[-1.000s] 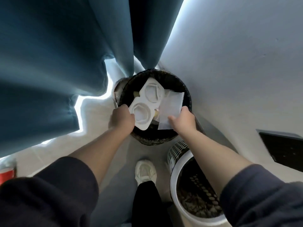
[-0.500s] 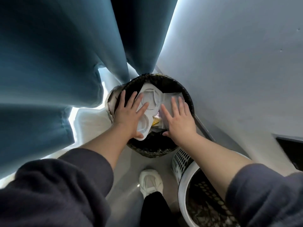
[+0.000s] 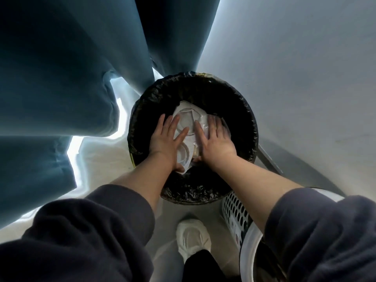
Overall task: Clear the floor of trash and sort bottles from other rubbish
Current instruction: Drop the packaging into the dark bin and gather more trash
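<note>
Trash is going down. In the head view, the hands that were gripping at the rim a second ago are now pressing flat. Left hand (image 3: pixel 167 139) and right hand (image 3: pixel 216 144), fingers straight and holding nothing, are pushing the tray (image 3: pixel 188 117) deeper into the bin (image 3: pixel 245 110), so I am judging this non-bottle rubbish sorted. The tray's long axis is running away from me, far end toward the curtain (image 3: pixel 61 78).
</note>
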### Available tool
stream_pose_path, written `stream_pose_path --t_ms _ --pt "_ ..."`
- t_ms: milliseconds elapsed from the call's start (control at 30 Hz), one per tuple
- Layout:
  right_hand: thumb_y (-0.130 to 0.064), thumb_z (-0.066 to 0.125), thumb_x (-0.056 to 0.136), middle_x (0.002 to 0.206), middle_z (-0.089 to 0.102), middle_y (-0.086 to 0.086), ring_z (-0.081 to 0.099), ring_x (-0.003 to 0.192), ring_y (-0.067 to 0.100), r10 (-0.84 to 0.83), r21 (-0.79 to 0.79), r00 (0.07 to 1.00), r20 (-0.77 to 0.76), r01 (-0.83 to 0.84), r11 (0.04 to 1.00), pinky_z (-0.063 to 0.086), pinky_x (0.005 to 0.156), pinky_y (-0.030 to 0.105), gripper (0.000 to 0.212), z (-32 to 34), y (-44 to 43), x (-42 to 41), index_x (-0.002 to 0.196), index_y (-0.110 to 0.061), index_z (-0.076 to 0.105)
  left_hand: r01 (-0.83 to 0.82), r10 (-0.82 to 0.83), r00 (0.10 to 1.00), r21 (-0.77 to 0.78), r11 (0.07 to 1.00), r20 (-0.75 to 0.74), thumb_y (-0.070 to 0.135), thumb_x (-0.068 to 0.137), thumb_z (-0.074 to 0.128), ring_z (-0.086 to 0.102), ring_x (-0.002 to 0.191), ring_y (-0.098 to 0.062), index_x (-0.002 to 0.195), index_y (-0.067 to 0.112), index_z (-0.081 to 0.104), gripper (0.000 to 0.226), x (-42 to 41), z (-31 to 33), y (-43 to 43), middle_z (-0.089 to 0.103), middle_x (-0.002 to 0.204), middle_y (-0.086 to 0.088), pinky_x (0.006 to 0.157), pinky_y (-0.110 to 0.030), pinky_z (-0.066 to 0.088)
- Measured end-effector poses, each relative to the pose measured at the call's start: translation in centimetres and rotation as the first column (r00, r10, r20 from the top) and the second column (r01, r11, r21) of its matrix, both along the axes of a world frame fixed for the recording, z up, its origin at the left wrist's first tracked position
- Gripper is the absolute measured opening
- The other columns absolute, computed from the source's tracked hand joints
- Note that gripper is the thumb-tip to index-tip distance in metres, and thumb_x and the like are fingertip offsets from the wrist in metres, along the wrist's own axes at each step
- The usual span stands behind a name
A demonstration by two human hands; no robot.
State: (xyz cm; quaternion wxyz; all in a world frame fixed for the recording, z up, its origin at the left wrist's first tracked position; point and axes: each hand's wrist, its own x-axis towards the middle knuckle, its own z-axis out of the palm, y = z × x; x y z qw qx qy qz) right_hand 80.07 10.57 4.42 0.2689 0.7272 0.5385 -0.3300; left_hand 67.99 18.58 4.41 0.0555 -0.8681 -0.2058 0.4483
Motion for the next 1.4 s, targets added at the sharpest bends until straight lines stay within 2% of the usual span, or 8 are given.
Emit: stream_pose_path --t_ms 267,400,533,667,833,1100,1200,1400 --pt "-0.064 0.037 0.092 0.157 -0.019 0.023 -0.017 0.145 0.041 0.094 0.192 0.995 0.033 -0.099 0.976 0.002 0.119 0.048 0.094 7.8 -3.4 -1.4 0.15 -0.018 -0.022 -0.004 0.0 0.988 0.028 1.0 0.155 0.081 0.082 0.02 -0.02 0.146 -0.032 0.149 0.018 -0.02 0.1 -3.7 8.3 -1.5 -0.023 0.156 -0.017 0.11 -0.056 -0.02" --pt "-0.064 0.041 0.091 0.158 -0.016 0.021 -0.017 0.145 0.041 0.071 0.207 0.997 -0.028 -0.064 0.976 0.001 0.12 0.048 0.095 11.2 -4.8 -3.6 0.151 -0.02 -0.018 0.022 -0.027 0.967 0.023 0.999 0.255 0.054 0.098 0.025 0.002 0.148 -0.029 0.153 0.015 0.01 0.069 -7.3 12.0 -1.3 0.006 0.161 -0.014 0.109 -0.062 -0.014" --pt "-0.062 0.034 0.095 0.159 -0.017 0.019 -0.016 0.146 0.04 0.097 0.187 0.988 -0.117 -0.074 0.98 0.001 0.12 0.049 0.088 12.0 -5.1 -6.2 0.151 -0.02 -0.019 0.076 -0.062 0.965 -0.044 0.996 0.256 0.016 0.095 0.042 0.025 0.141 -0.026 0.137 0.015 0.042 0.043 -9.0 13.1 0.1 0.04 0.141 -0.008 0.112 -0.055 0.016" --pt "-0.058 0.039 0.095 0.16 0.004 0.017 0.005 0.147 0.037 0.068 0.138 0.974 -0.215 -0.038 0.99 0.016 0.118 0.047 0.084 11.4 -5.0 -8.7 0.153 -0.014 -0.001 0.126 -0.094 0.924 -0.065 0.99 0.37 0.004 0.085 0.051 0.045 0.113 -0.024 0.109 0.015 0.059 0.027 -8.3 12.7 1.0 0.052 0.112 -0.002 0.087 -0.033 0.034" --pt "-0.026 0.049 0.097 0.122 0.052 0.006 0.047 0.114 0.026 0.129 0.293 0.966 -0.225 -0.059 0.954 0.037 0.087 0.035 0.029 11.5 -4.6 -9.9 0.124 -0.014 0.053 0.114 -0.07 0.905 -0.081 0.99 0.42 -0.003 0.082 0.05 0.05 0.102 -0.025 0.103 0.012 0.056 0.026 -8.3 12.3 2.7 0.052 0.105 -0.004 0.071 -0.031 0.027" --pt "-0.023 0.043 0.093 0.099 0.059 0.003 0.058 0.09 0.026 0.342 0.323 0.893 -0.291 -0.244 0.914 0.035 0.07 0.033 0.027 13.4 -5.9 -10.1 0.118 -0.014 0.051 0.5 -0.447 0.798 -0.028 0.866 0.405 0.002 0.061 0.069 0.058 0.071 -0.018 0.072 0.022 0.062 0.025 -13.0 14.5 4.7 0.056 0.072 0.005 0.066 -0.03 0.041" --pt "-0.007 0.042 0.092 0.067 0.047 0.001 0.04 0.053 0.021 0.341 0.192 0.906 -0.251 -0.299 0.935 0.025 0.047 0.028 0.025 13.2 -5.5 -10.8 0.115 -0.01 0.05 0.448 -0.399 0.862 -0.102 0.888 0.311 -0.003 0.078 0.05 0.055 0.091 -0.02 0.092 0.022 0.06 0.031 -13.8 12.9 3.9 0.058 0.093 0.004 0.084 -0.034 0.034" --pt "0.008 0.047 0.083 0.059 0.034 -0.001 0.035 0.053 0.021 0.327 0.104 0.92 -0.216 -0.311 0.945 0.026 0.046 0.029 0.02 11.9 -4.5 -12.6 0.09 -0.01 0.05 0.309 -0.287 0.935 -0.078 0.948 0.209 -0.004 0.079 0.053 0.057 0.092 -0.02 0.089 0.021 0.064 0.029 -12.2 9.8 2.3 0.062 0.093 0.004 0.09 -0.035 0.031"
